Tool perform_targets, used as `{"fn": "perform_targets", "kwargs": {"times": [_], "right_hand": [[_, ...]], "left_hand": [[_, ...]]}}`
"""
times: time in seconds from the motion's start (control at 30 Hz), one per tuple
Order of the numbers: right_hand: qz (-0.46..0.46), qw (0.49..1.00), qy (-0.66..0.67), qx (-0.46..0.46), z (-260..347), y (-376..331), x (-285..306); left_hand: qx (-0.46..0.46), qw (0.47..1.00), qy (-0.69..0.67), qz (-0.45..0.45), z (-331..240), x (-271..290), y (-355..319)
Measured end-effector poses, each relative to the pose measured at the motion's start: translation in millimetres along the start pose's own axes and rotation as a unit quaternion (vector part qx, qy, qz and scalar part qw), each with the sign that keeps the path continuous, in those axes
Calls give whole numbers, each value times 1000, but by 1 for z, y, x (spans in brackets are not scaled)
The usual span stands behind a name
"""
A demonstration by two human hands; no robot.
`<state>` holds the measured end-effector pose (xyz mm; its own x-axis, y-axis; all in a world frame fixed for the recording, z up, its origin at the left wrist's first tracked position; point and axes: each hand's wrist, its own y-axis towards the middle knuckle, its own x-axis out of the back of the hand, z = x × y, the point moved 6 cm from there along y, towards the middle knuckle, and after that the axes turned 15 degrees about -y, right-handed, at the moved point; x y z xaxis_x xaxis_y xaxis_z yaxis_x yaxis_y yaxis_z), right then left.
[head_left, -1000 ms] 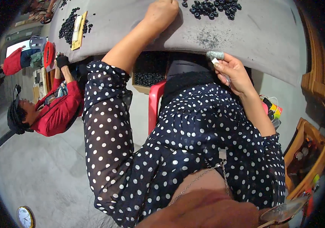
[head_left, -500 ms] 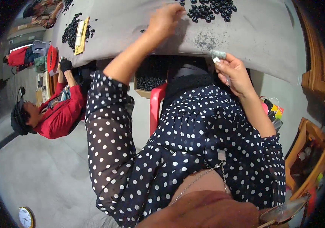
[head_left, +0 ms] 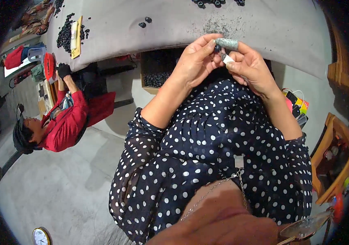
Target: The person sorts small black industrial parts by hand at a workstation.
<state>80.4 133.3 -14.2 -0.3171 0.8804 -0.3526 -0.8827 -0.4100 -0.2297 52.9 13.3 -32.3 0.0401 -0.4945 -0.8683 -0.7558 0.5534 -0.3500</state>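
Observation:
Close to the table's near edge, both my hands are together over my lap. My left hand (head_left: 190,63) pinches a small round black part (head_left: 217,48) between thumb and fingers. Closed around a small tool with a white wrapped end (head_left: 228,60), my right hand (head_left: 256,71) holds it against or just beside the black part. The tool's tip is too small to make out, though it looks like a little blade. A speckled grey-green wrapping (head_left: 227,42) covers the right index finger, which stretches over the part.
Dark crumbs (head_left: 217,26) lie on the grey-covered table (head_left: 174,24), with black parts (head_left: 217,3) at its far edge and two loose ones (head_left: 142,24) left. A box of black parts (head_left: 157,80) sits below. A co-worker in red (head_left: 66,124) is at left.
My left hand has come back from the pile on the table to my right hand, now with a black part in its fingers. The view has shifted, leaving most of the pile outside it.

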Motion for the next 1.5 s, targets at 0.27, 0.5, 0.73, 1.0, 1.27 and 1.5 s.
{"fn": "perform_targets", "kwargs": {"times": [0.27, 0.5, 0.73, 1.0, 1.27, 1.5], "right_hand": [[-2, 999, -49, -17, -5, 0, -1], [25, 998, -63, -7, -4, 0, -4], [17, 997, -76, -19, -5, -2, -4], [27, 998, -39, -33, -7, -1, -2], [9, 999, 20, -38, -18, 6, 5], [29, 999, -10, -21, -1, -3, -2]], "left_hand": [[-15, 998, -56, -19, 11, 1, -7], [-29, 997, -58, -29, 11, 1, -12], [-16, 999, -48, 17, 10, 2, -16], [-21, 999, -22, 18, 8, -1, -15], [-44, 999, 21, 0, 6, 3, -11], [-50, 998, -1, 24, 4, -6, -12]]}}
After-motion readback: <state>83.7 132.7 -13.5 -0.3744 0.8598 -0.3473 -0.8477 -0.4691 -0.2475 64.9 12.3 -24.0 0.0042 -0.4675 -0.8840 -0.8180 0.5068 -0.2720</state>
